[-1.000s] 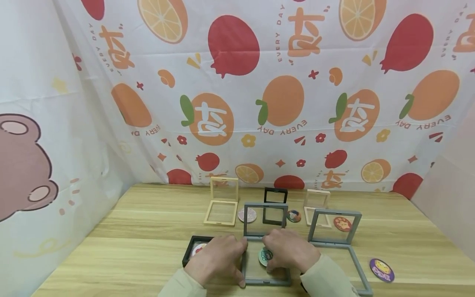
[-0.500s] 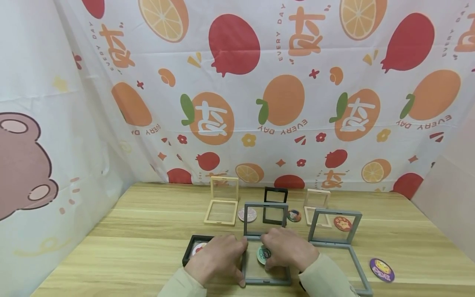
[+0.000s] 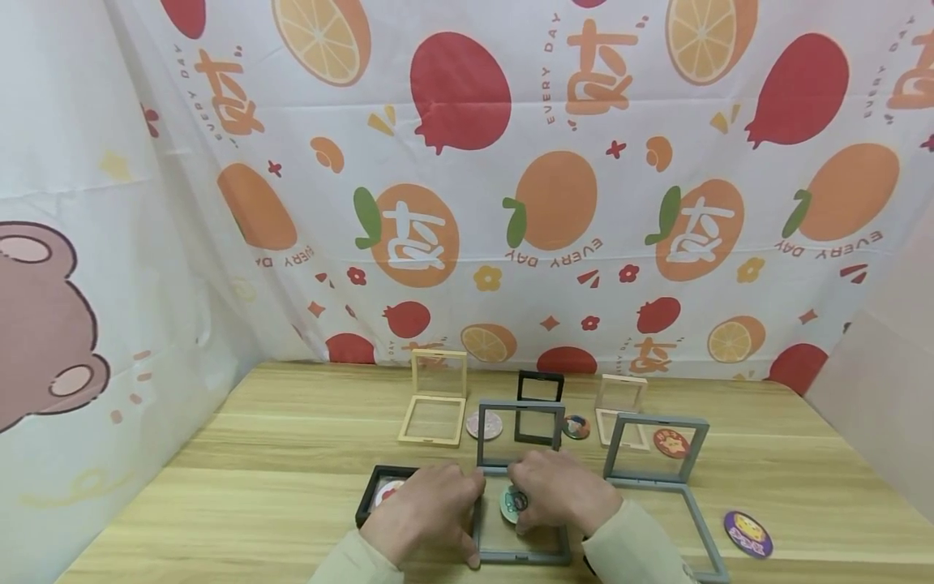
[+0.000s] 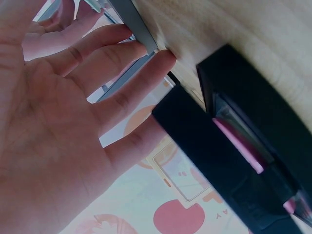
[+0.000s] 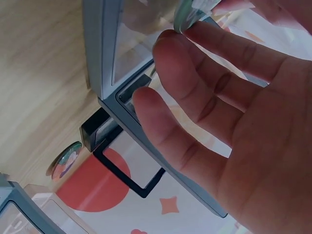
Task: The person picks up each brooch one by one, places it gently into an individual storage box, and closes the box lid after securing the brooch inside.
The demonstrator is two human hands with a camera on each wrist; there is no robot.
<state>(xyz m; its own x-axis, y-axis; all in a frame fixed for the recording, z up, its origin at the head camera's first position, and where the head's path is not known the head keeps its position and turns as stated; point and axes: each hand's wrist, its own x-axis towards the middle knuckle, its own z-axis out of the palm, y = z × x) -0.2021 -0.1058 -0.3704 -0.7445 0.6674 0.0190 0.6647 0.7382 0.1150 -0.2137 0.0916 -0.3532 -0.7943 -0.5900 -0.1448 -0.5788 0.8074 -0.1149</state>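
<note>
A grey hinged display frame (image 3: 521, 558) lies unfolded in front of me, its lid upright at the back. My right hand (image 3: 562, 491) pinches a round green badge (image 3: 511, 507) over the clear film of the frame's flat half. In the right wrist view the badge (image 5: 183, 15) is tilted at the fingertips, the other fingers loosely bent. My left hand (image 3: 430, 511) rests along the frame's left side, thumb by the near corner. Its fairly straight fingers (image 4: 139, 87) touch the grey rim in the left wrist view. A black display frame (image 3: 372, 487) holding a badge sits beside this hand.
Another grey frame (image 3: 657, 483) stands unfolded at the right, with a purple badge (image 3: 747, 534) past it. Behind are a yellow frame (image 3: 412, 440), a small black frame (image 3: 540, 375), a cream frame (image 3: 623, 378) and several badges. A fruit-print cloth (image 3: 467, 203) hangs behind the table.
The right hand has shifted slightly left with the green badge. The left hand keeps its place on the grey frame's side.
</note>
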